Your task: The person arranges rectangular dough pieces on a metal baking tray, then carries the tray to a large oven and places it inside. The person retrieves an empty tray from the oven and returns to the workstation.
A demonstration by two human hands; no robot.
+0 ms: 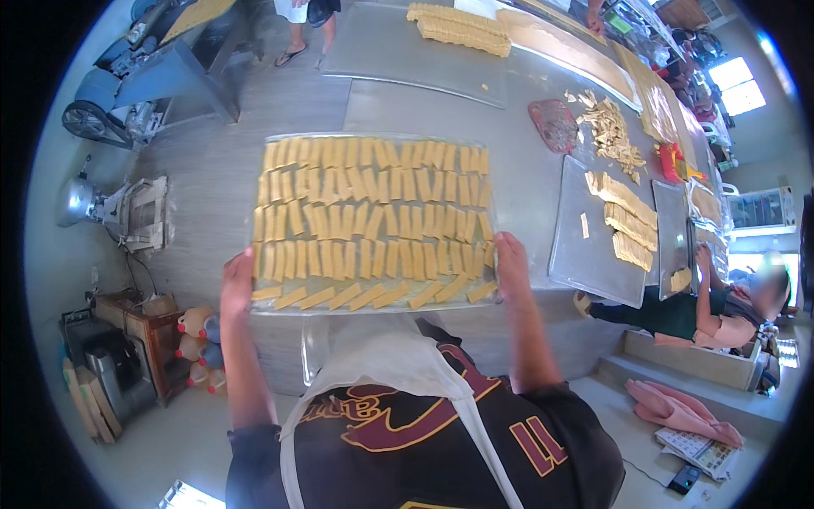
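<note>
Head view: the wide, round picture fades to black at the rim; at the top a bystander (307, 25) is cut off, with little more than the legs showing; on the right a co-worker (721, 310) leans in sideways, the face blurred out; the wearer's fingers are mostly hidden at the tray's edges and underside, and whether the tray rests on anything cannot be told.

The left hand (237, 277) is closed round the left edge of a rectangular tray (381, 308), near its lower corner; the right hand (510, 261) grips the opposite edge likewise; the tray lies level before the wearer's apron (360, 343), bearing four rows of upright yellow strips (314, 260) and a slanted row nearest the body; to the right lies a heap of pale pieces (615, 131).
</note>
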